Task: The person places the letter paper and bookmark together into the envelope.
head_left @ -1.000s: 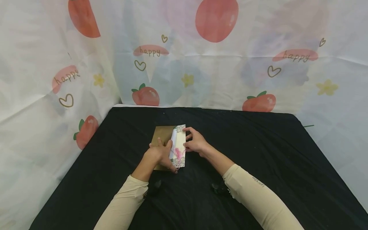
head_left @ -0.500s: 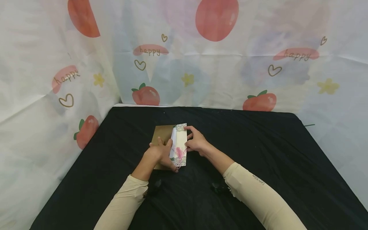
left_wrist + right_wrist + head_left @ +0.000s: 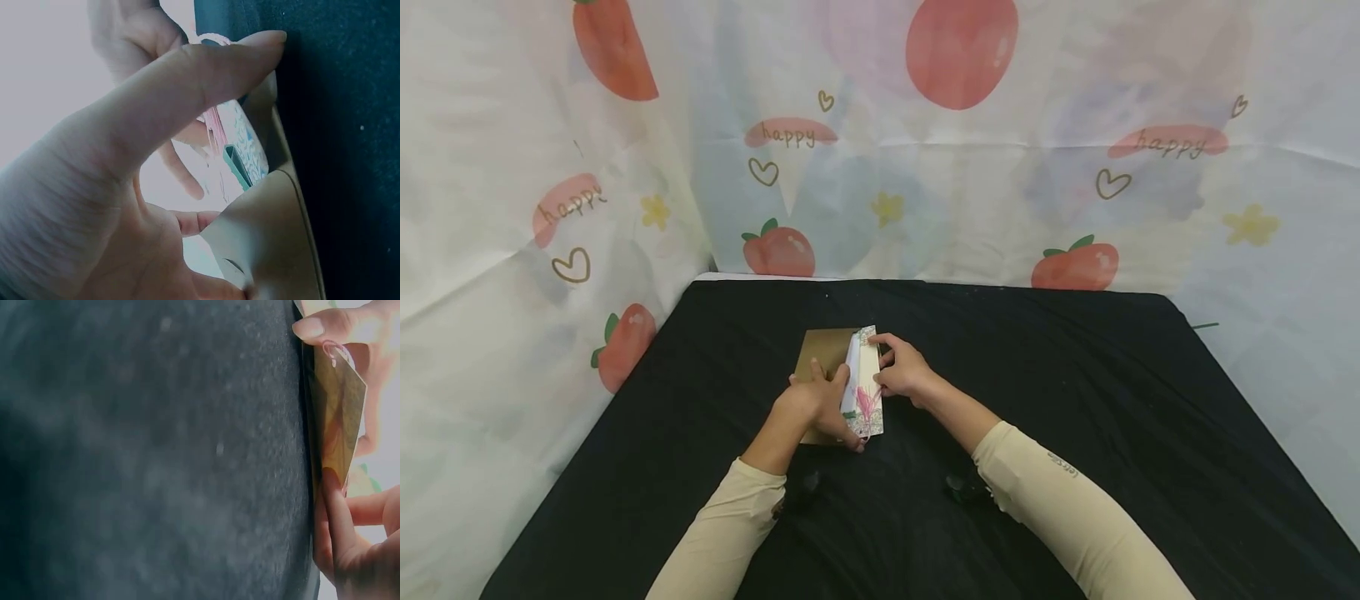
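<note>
A cream bookmark [image 3: 868,367] with patterned ends and a pink tassel [image 3: 867,403] stands tilted over a brown paper folder [image 3: 826,343] on the black cloth. My right hand [image 3: 904,367] pinches the bookmark's right edge; in the right wrist view fingertips press the back of the bookmark [image 3: 342,419]. My left hand [image 3: 815,407] lies spread on the folder, its thumb along the near edge by the tassel's loop. White paper [image 3: 852,371] shows between folder and bookmark. In the left wrist view the folder [image 3: 262,231] bends up under the fingers, beside a dark green folded strip [image 3: 236,164].
Black cloth [image 3: 1037,400] covers the table around the hands. Small dark objects lie near the wrists, one [image 3: 958,490] by the right sleeve. A white curtain [image 3: 970,208] with fruit prints hangs behind and at the sides.
The bookmark and right hand first shifted slightly right, then came back left, and the bookmark's top now leans further left. The left hand and folder stayed put.
</note>
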The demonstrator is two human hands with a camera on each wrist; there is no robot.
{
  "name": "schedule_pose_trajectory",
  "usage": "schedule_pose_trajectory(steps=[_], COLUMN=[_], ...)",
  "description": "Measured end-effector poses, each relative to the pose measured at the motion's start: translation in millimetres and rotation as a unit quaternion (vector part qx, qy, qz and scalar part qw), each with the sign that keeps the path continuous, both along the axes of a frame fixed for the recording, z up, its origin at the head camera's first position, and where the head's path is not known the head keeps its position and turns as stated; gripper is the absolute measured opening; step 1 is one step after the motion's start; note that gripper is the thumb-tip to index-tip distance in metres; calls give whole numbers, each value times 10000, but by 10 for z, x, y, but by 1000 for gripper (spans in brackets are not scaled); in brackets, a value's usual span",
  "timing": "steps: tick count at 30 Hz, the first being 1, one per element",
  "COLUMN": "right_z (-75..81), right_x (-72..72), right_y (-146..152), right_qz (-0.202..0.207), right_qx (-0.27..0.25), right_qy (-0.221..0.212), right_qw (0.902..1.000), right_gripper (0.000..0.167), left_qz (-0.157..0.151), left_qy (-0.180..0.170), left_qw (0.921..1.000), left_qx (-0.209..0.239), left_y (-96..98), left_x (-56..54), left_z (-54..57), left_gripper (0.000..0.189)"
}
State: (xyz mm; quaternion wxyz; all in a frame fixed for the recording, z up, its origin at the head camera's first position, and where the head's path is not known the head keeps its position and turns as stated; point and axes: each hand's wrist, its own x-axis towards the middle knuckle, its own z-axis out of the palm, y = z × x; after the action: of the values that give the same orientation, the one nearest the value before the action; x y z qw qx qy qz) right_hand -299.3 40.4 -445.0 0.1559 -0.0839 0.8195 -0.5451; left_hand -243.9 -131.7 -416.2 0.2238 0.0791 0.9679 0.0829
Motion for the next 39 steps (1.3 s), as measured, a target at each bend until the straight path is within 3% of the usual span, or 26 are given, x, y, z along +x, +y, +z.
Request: schedule_pose_trajectory(steps=[10, 21, 28, 33, 39], right_z=[24, 37, 46, 42, 45], right_x=[30, 21, 50, 71, 73], right_y=[13, 70, 16, -25, -61], right_qz=[-514, -455, -424, -275, -56], right_qx=[-155, 204, 8, -75, -3], right_qy=[100, 685, 518, 342, 200], right_qw=[9985, 9964, 9978, 9990, 9998], right_gripper=[81, 86, 87, 81, 57], left_qz=[159, 220, 236, 216, 313], left_qy=[-73, -128, -162, -141, -120], left_qw=[9998, 9995, 9995, 9996, 9992], left_qx=[47, 162, 106, 89, 194], left_y=[4, -4, -8, -8, -4], left_x=[-4, -6, 3, 8, 9], left_z=[20, 35, 32, 27, 32], left_gripper=[123, 120, 123, 125, 123])
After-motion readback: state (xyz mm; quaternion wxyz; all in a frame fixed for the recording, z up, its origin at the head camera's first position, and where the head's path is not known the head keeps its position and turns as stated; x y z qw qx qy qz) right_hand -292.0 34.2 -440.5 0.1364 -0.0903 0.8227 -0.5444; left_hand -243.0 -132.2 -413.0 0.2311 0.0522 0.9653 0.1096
